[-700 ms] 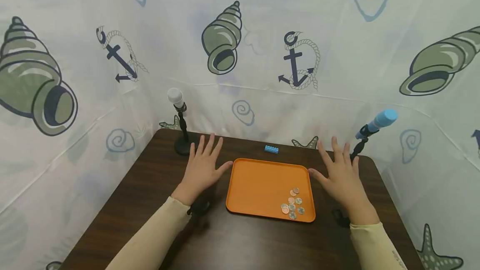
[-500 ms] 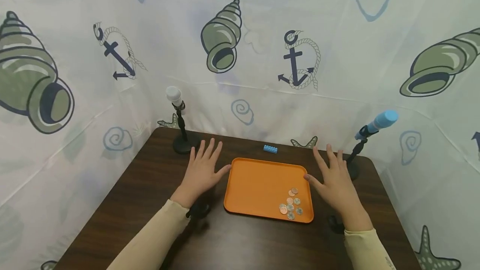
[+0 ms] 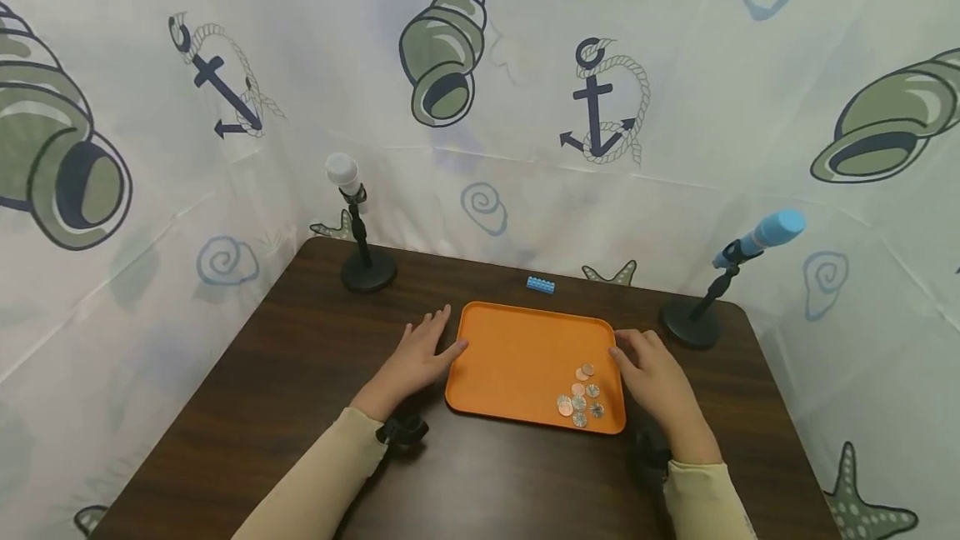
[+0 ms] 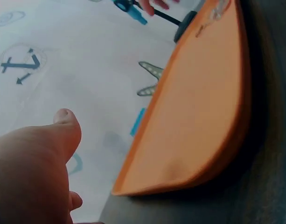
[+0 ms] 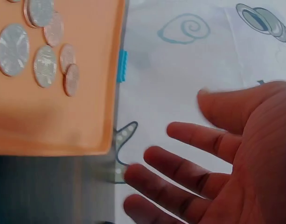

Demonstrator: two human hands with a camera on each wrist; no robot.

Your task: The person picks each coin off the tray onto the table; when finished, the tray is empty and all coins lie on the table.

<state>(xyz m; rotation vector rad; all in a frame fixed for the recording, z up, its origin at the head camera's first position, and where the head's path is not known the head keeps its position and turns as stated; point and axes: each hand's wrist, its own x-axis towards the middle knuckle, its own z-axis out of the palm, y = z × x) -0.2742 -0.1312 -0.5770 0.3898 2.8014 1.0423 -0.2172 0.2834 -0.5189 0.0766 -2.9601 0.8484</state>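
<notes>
An orange tray point(image 3: 517, 357) lies on the dark wooden table, with several silver and copper-coloured coins point(image 3: 579, 403) in its near right part. Beside the tray's left edge is my left hand point(image 3: 411, 361), fingers extended and thumb apart from them, near the rim. My right hand point(image 3: 660, 377) is at the right edge, its fingers gently bent and the thumb close to the rim. In the right wrist view the fingers point(image 5: 175, 170) are spread and hold nothing. The left wrist view has the thumb point(image 4: 68, 130) apart from the tray; whether either hand touches the rim I cannot tell.
Behind the tray sits a small blue studded block point(image 3: 540, 284). A black stand point(image 3: 367, 269) with a white top is at the back left, and another stand point(image 3: 690, 323) carrying a blue cylinder at the back right. A patterned cloth point(image 3: 525, 132) hangs behind the table.
Both hands have come down toward the tray's sides, the right one also moving left. Their spread fingers have drawn closer together, and the right fingers bend more. The head view has tilted slightly downward.
</notes>
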